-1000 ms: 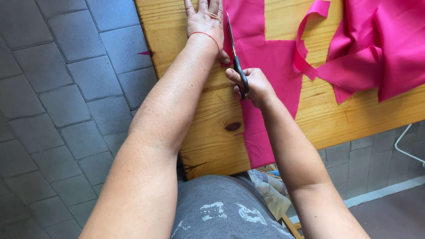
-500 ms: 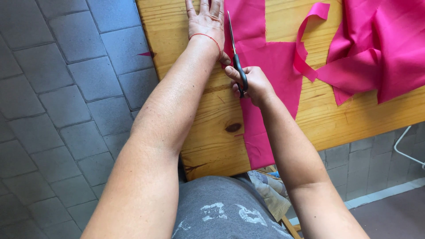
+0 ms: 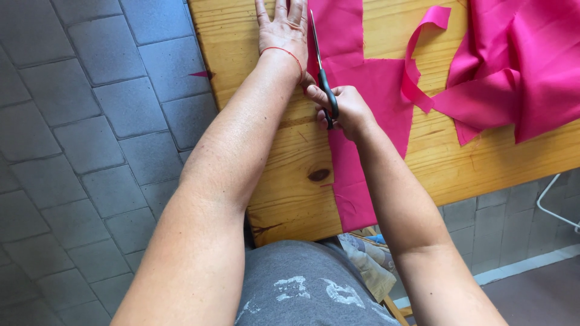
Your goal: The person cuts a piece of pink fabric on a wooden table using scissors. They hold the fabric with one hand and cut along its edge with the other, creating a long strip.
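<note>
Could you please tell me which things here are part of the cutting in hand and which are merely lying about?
In use: scissors in the right hand; flat pink fabric; left hand pressing on the wooden table.

Lying about: bunched pink fabric; curled pink strip; small pink scrap on the paving.

Bright pink fabric [image 3: 368, 78] covers the upper middle and right of the frame, plain and unpatterned. The desk [image 3: 241, 54] beneath is honey-yellow wood with darker grain lines and a brown knot. The scissors [image 3: 323, 78] have black handles and silver blades. A thin red string [image 3: 284, 53] circles the wrist. Floor tiles [image 3: 78, 121] at left are blue-grey. The shirt [image 3: 302, 284] at the bottom is grey with white marks.
</note>
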